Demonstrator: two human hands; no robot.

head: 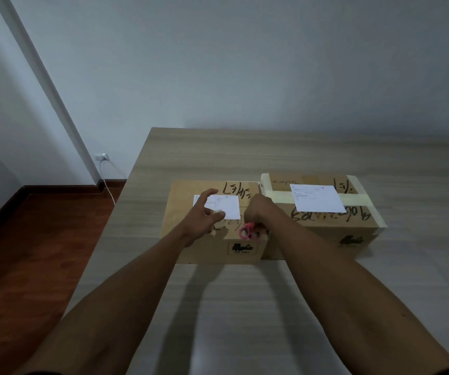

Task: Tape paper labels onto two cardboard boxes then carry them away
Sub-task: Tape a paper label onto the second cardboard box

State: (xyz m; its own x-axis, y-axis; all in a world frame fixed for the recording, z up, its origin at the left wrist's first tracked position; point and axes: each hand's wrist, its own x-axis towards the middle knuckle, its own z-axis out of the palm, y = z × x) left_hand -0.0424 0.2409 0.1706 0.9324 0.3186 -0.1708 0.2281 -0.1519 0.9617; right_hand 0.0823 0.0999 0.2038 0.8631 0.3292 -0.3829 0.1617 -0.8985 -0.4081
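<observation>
Two cardboard boxes sit side by side on the bench (245, 307), the left box (212, 234) under my hands and the right box (323, 220) touching it, each with a paper label lying on its lid; they look stiff, and I judge gripping the bottom edges best for carrying. My left hand (207, 215) reaches over the left label (228, 207), fingers loose and spread, touching the thin, floppy sheet. My right hand (258, 212) curls over pink scissors (246, 231); the actual grip is hidden.
</observation>
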